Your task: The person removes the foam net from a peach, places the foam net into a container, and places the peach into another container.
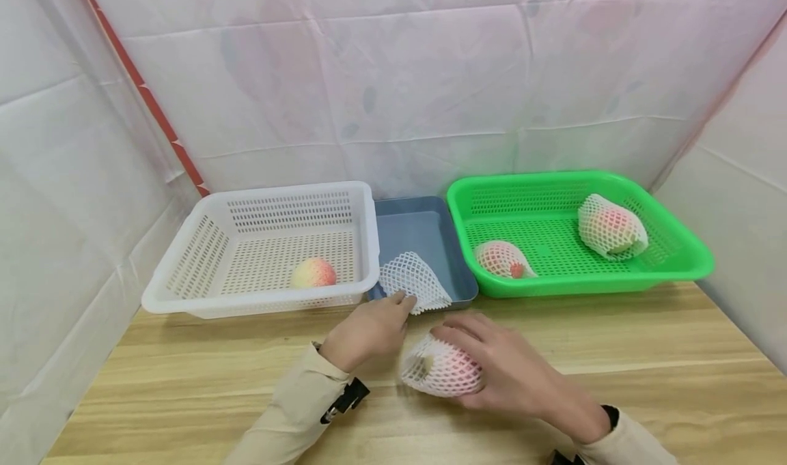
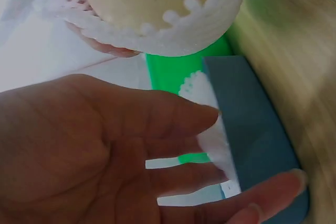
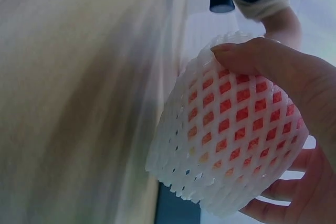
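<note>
My right hand grips a peach in a white foam net just above the table. In the right wrist view, red skin shows through the mesh of the netted peach, with the thumb across its top. My left hand reaches to the front edge of the grey tray, its fingers at an unfilled foam net lying there. In the left wrist view the left hand's fingers are fairly straight beside the tray wall; whether they touch the net is unclear.
A white basket on the left holds one bare peach. On the right, a green basket holds two netted peaches, one at the front left and another at the right. White cloth walls surround the wooden table.
</note>
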